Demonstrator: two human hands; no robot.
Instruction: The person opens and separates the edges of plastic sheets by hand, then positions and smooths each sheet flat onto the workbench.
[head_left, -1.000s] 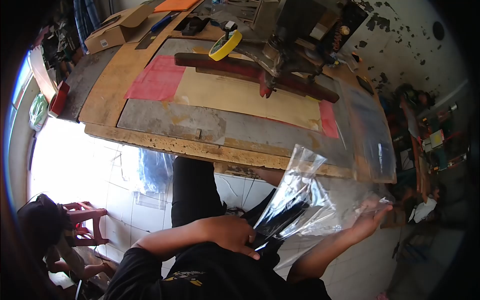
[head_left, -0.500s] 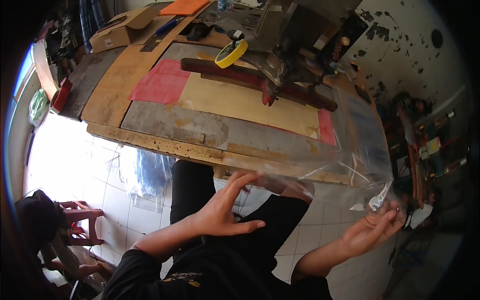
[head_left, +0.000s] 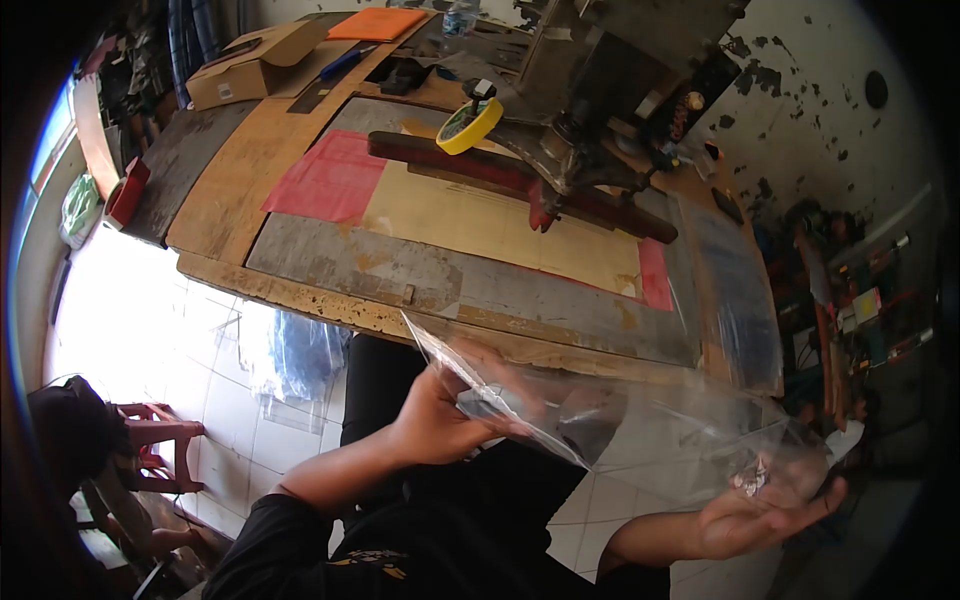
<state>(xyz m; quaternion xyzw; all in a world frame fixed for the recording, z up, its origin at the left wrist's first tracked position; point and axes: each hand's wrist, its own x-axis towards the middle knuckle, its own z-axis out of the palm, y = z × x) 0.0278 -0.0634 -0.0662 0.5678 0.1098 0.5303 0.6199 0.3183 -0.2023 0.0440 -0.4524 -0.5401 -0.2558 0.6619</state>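
Observation:
A clear plastic sheet or bag stretches between my two hands in front of the table's edge. My left hand holds its left end, with part of the plastic over the fingers. At the lower right, my right hand has its fingers stretched out under and behind the crumpled right end of the plastic. Beyond them, a red and cream sheet lies on the grey plate under a red pressing bar. A yellow tape roll leans on the machine above the bar.
A stack of clear plastic lies at the table's right end. An open cardboard box and an orange folder are at the back left. More plastic hangs at the front edge. A person is near a red stool, lower left.
My left hand was apart from the plastic half a second ago and now holds its left end. My right hand has moved slightly down and its fingers have straightened. The view has shifted slightly.

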